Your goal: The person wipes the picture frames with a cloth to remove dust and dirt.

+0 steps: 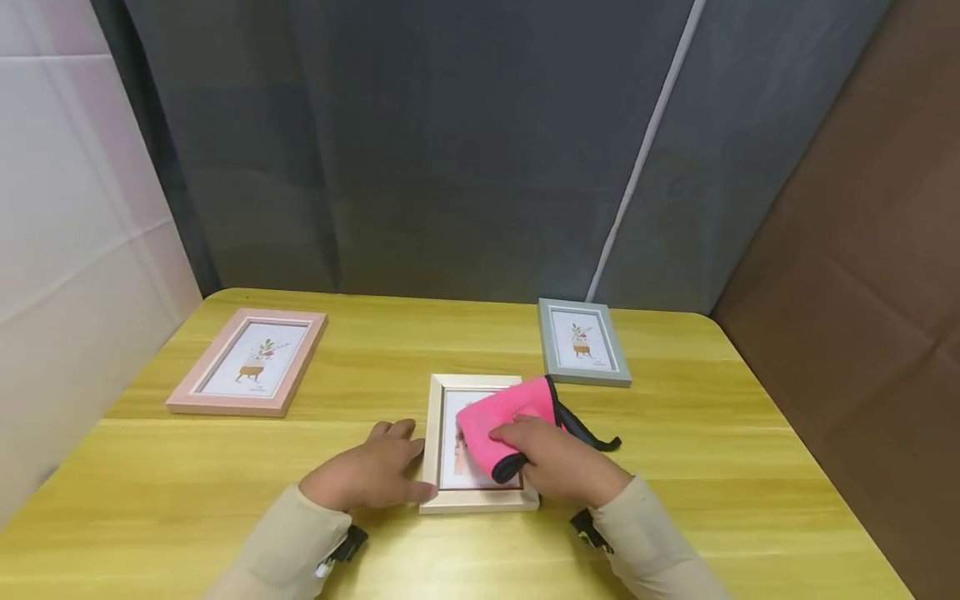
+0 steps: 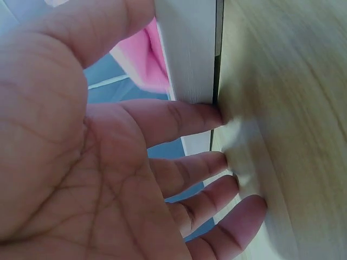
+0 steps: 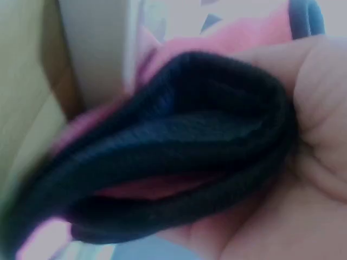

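Observation:
A cream picture frame (image 1: 480, 502) with a printed picture lies flat near the table's front middle. My left hand (image 1: 372, 468) is at its left side, thumb on the lower left corner. In the left wrist view the nearly straight fingers (image 2: 176, 119) touch the frame's side (image 2: 190, 59) and the tabletop. My right hand (image 1: 566, 457) grips a folded pink cloth (image 1: 498, 417) with black edging and presses it on the picture, covering part of it. A black strap (image 1: 588, 429) trails right from the cloth. In the right wrist view the black edging (image 3: 179, 146) bulges beside the palm.
A pink picture frame (image 1: 281, 400) lies at the table's left, and a grey-blue one (image 1: 551, 350) at the back right. Dark cloth (image 1: 465, 150) hangs behind the yellow wooden table (image 1: 375, 333). A white sheet (image 1: 82, 208) stands left, a brown one (image 1: 862, 292) right.

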The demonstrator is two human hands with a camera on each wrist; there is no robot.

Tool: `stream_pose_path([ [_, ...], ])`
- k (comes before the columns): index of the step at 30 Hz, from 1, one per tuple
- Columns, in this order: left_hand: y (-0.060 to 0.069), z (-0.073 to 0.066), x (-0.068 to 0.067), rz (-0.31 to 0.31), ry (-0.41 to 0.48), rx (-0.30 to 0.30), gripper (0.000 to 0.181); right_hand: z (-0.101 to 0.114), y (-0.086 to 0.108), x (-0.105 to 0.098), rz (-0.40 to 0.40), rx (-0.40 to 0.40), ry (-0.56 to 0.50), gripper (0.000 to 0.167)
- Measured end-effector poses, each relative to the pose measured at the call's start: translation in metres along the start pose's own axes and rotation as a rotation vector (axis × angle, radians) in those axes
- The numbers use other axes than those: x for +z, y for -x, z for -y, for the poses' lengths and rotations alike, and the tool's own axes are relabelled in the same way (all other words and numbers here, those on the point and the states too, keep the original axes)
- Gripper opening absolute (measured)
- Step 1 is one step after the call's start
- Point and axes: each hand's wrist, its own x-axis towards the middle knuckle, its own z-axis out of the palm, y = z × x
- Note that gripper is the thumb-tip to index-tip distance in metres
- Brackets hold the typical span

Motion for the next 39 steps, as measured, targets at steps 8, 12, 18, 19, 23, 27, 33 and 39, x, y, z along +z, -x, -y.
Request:
stream_pose_path([
  [8,0.000,-0.003,-0.001,0.019,-0.015,-0.028,0.072,0.039,0.029,0.005,0.054,-0.110,0.231,0.029],
  [12,0.000,-0.001,0.000,0.027,-0.036,-0.012,0.070,0.039,0.016,0.010,-0.009,-0.040,0.277,0.023],
  [18,-0.001,-0.002,0.001,0.032,-0.047,0.002,0.069,0.023,-0.021,0.006,-0.040,0.121,0.291,0.013],
  [19,-0.001,-0.002,0.001,0.033,-0.053,0.002,0.069,0.019,-0.027,0.004,-0.031,0.154,0.285,0.012],
  [23,-0.002,-0.004,0.000,0.035,-0.072,0.008,0.069,0.002,-0.045,-0.005,-0.002,0.241,0.219,0.025],
  [27,-0.006,-0.004,0.002,0.022,-0.061,0.016,0.070,-0.016,-0.043,-0.011,0.009,0.194,0.089,0.038],
  [33,-0.008,-0.001,0.003,0.013,-0.035,-0.026,0.071,-0.018,-0.008,-0.008,-0.017,0.036,0.026,0.036],
  [39,-0.008,0.000,0.001,0.011,-0.024,-0.030,0.072,0.012,0.026,-0.003,0.035,-0.107,0.100,0.031],
])
